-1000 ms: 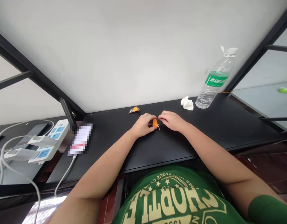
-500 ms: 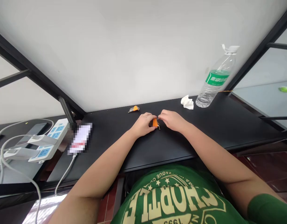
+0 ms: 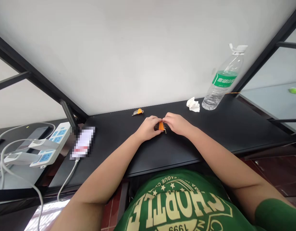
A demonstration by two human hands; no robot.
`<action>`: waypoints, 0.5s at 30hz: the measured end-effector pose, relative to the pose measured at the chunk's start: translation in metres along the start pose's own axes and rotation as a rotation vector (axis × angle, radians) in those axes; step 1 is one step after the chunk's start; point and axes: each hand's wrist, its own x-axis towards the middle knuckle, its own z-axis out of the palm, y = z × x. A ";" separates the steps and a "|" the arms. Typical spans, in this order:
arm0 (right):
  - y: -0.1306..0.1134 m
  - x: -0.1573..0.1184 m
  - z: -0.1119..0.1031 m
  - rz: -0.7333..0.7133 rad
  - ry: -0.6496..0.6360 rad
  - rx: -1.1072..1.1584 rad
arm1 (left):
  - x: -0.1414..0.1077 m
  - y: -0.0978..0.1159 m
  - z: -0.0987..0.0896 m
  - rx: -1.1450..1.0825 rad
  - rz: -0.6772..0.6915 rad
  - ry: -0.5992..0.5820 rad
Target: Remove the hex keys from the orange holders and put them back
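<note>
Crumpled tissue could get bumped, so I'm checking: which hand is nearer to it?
Right. The right hand is apart from the crumpled tissue, in front and to its left; the left hand is farther left, holding an orange holder.

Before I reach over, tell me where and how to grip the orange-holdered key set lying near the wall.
Probably pinch the orange holder between thumb and fingers, coming from above and the near side. It looks like the broadest part, the wall stands behind it, and the thin metal keys stick out mainly to the left, likely offering less to hold.
</note>
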 end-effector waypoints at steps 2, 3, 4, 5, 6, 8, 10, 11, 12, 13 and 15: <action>0.003 0.000 0.001 0.004 0.020 0.014 | 0.000 0.000 -0.001 -0.007 -0.009 0.008; 0.005 -0.001 0.001 0.006 0.031 0.018 | 0.000 -0.001 -0.001 -0.008 -0.013 0.012; 0.006 -0.001 0.002 0.009 0.040 0.021 | 0.000 -0.001 -0.001 -0.010 -0.018 0.017; 0.008 -0.001 0.002 0.012 0.047 0.023 | -0.001 -0.001 -0.001 -0.012 -0.021 0.022; 0.009 -0.001 0.002 0.015 0.051 0.025 | -0.001 -0.002 -0.001 -0.015 -0.023 0.025; 0.010 -0.001 0.002 0.020 0.051 0.023 | -0.001 -0.002 -0.001 -0.019 -0.025 0.027; 0.009 -0.002 0.001 0.022 0.045 0.009 | -0.001 -0.001 -0.001 -0.018 -0.025 0.026; 0.009 -0.002 0.001 0.022 0.040 -0.003 | 0.000 -0.001 -0.001 -0.014 -0.024 0.023; 0.008 -0.002 0.001 0.022 0.036 -0.017 | 0.000 0.000 -0.001 -0.011 -0.023 0.020; 0.007 -0.002 0.000 0.021 0.032 -0.031 | 0.000 0.000 -0.001 -0.007 -0.021 0.016; 0.005 -0.002 0.001 0.022 0.024 -0.040 | 0.000 0.000 0.000 0.002 -0.022 0.010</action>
